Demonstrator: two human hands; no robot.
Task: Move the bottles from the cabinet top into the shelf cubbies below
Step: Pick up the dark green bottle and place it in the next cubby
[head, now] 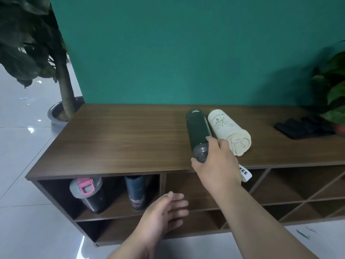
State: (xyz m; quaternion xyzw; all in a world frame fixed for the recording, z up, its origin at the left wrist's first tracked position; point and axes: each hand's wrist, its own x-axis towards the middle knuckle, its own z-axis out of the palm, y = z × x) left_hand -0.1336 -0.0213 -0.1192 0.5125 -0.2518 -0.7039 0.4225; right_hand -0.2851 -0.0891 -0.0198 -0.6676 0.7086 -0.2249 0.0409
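A dark green bottle point(197, 128) with a grey cap lies on its side on the brown cabinet top point(119, 139). My right hand point(216, 163) grips its cap end near the front edge. Right beside it lies a cream bottle point(226, 130), its white strap hanging over the edge. In the upper left cubby point(56, 191) stand a black bottle with a grey and pink lid point(87, 193) and a dark blue bottle point(135, 191). My left hand point(164, 212) hovers open in front of the shelf, below the top, holding nothing.
A folded black cloth point(302, 128) lies at the right end of the top, beside a leafy potted plant point(334, 94). A large potted tree point(61, 101) stands on the tiled floor left of the cabinet. Further cubbies point(291, 186) open to the right.
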